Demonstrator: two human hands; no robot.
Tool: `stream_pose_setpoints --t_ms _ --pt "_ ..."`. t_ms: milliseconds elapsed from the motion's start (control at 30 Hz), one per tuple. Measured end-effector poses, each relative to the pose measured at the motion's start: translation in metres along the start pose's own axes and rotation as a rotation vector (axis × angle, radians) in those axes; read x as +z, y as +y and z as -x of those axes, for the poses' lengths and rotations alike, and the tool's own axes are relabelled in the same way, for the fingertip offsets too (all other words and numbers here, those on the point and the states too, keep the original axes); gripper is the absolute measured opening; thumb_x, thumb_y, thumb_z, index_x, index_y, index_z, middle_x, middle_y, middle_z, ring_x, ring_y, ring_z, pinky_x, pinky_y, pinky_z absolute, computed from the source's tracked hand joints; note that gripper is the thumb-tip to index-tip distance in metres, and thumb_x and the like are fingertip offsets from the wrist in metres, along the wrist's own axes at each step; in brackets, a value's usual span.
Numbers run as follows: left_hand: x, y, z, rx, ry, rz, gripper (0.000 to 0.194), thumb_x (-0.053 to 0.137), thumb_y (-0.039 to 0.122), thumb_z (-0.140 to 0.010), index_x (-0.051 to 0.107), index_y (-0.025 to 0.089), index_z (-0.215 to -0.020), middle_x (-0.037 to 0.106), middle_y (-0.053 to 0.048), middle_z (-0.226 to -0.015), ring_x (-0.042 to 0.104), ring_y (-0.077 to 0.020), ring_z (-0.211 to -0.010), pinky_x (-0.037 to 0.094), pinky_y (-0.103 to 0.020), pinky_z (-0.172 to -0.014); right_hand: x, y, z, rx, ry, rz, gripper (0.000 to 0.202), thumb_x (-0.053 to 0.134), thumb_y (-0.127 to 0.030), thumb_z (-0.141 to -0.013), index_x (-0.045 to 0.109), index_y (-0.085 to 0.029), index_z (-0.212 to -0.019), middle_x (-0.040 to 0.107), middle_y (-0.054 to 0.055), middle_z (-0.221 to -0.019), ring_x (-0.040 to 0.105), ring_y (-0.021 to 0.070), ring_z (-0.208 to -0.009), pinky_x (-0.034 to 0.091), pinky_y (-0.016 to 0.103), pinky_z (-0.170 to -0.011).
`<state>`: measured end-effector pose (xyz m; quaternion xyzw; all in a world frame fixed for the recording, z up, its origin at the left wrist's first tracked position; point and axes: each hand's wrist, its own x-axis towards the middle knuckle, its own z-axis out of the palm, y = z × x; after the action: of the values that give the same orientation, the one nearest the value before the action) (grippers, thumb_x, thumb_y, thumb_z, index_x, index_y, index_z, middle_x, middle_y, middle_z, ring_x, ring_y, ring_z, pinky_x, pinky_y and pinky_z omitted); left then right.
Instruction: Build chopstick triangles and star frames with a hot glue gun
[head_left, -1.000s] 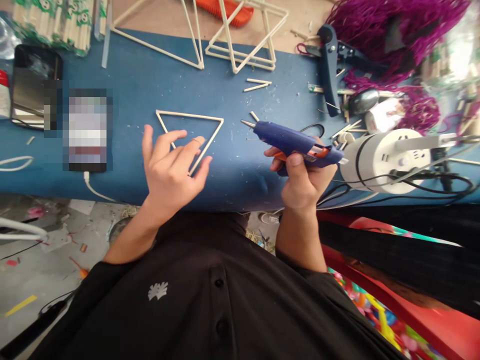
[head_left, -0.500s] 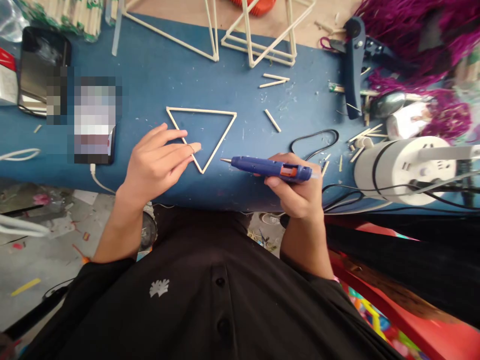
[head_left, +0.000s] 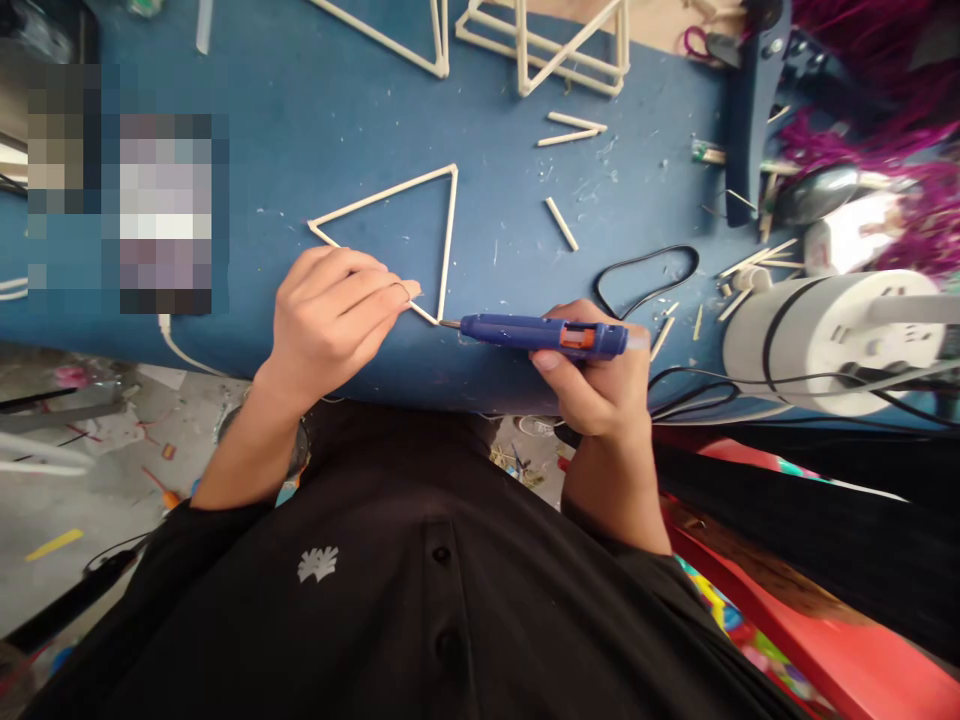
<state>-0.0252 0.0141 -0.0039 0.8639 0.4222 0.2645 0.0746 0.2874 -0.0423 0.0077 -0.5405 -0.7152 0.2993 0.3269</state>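
A triangle of thin wooden sticks (head_left: 448, 240) lies on the blue tabletop (head_left: 360, 120). My left hand (head_left: 337, 318) is closed on its near-left side, with the fingers pinching the stick and covering part of it. In my right hand (head_left: 600, 375) is a blue hot glue gun (head_left: 517, 331), gripped from the right with its nozzle pointing left. The nozzle tip meets the triangle's nearest corner. Several short loose sticks (head_left: 562, 224) lie to the right of the triangle.
Stick frames (head_left: 536, 60) stand at the back. On the right are a white round power strip (head_left: 780, 340), black cables, blue-handled cutters (head_left: 754, 110) and purple shredded strands (head_left: 907, 110). A phone with a charging cable (head_left: 176, 345) lies left. The table's front edge runs by my body.
The triangle has turned anticlockwise, and its near corner has come to the glue gun's nozzle. My left fingers have closed on the stick. The camera view has shifted a little.
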Motion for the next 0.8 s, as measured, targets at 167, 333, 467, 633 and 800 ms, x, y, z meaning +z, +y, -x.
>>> stream_pose_setpoints --t_ms 167,333,467,633,800 --pt "0.0013 -0.0012 0.0029 -0.016 0.004 0.029 0.023 0.060 0.031 -0.112 0.082 0.032 -0.108 0.086 -0.001 -0.104 0.080 -0.0277 -0.107 0.060 -0.052 -0.094 0.0002 -0.0046 -0.0043 -0.074 0.012 0.048 0.033 0.064 -0.057 -0.104 0.068 -0.025 -0.093 0.065 0.001 -0.075 0.057 0.0182 -0.059 0.042 0.036 -0.058" --pt "0.0021 -0.0011 0.0048 -0.022 -0.018 0.021 0.025 0.059 0.029 -0.112 0.084 0.032 -0.109 0.087 -0.002 -0.105 0.080 -0.0286 -0.110 0.061 -0.052 -0.095 0.0011 -0.0069 -0.0045 -0.049 0.028 0.072 0.038 0.064 -0.060 -0.104 0.066 -0.025 -0.090 0.061 0.000 -0.070 0.055 0.0170 -0.057 0.038 0.035 -0.056" --pt "0.0044 -0.0017 0.0052 0.023 0.054 0.014 0.023 0.061 0.025 -0.111 0.083 0.030 -0.110 0.086 -0.001 -0.102 0.081 -0.0282 -0.107 0.061 -0.050 -0.091 0.0012 -0.0070 -0.0055 -0.046 0.012 0.091 0.038 0.064 -0.060 -0.104 0.065 -0.025 -0.089 0.058 -0.001 -0.070 0.051 0.0154 -0.056 0.036 0.034 -0.056" --pt "0.0075 -0.0038 0.0063 0.071 0.137 0.066 0.018 0.068 0.019 -0.107 0.081 0.029 -0.112 0.086 -0.001 -0.103 0.081 -0.0281 -0.104 0.060 -0.049 -0.090 0.0026 -0.0073 -0.0067 -0.098 0.031 0.058 0.034 0.067 -0.057 -0.104 0.065 -0.025 -0.092 0.060 -0.002 -0.069 0.052 0.0145 -0.056 0.035 0.033 -0.055" --pt "0.0082 -0.0040 0.0070 0.103 0.179 0.045 0.018 0.070 0.017 -0.105 0.080 0.028 -0.113 0.086 -0.001 -0.102 0.081 -0.0278 -0.102 0.060 -0.048 -0.088 -0.0001 -0.0077 -0.0047 -0.101 0.020 0.072 0.033 0.066 -0.056 -0.104 0.066 -0.025 -0.092 0.061 -0.002 -0.069 0.051 0.0150 -0.055 0.036 0.033 -0.055"
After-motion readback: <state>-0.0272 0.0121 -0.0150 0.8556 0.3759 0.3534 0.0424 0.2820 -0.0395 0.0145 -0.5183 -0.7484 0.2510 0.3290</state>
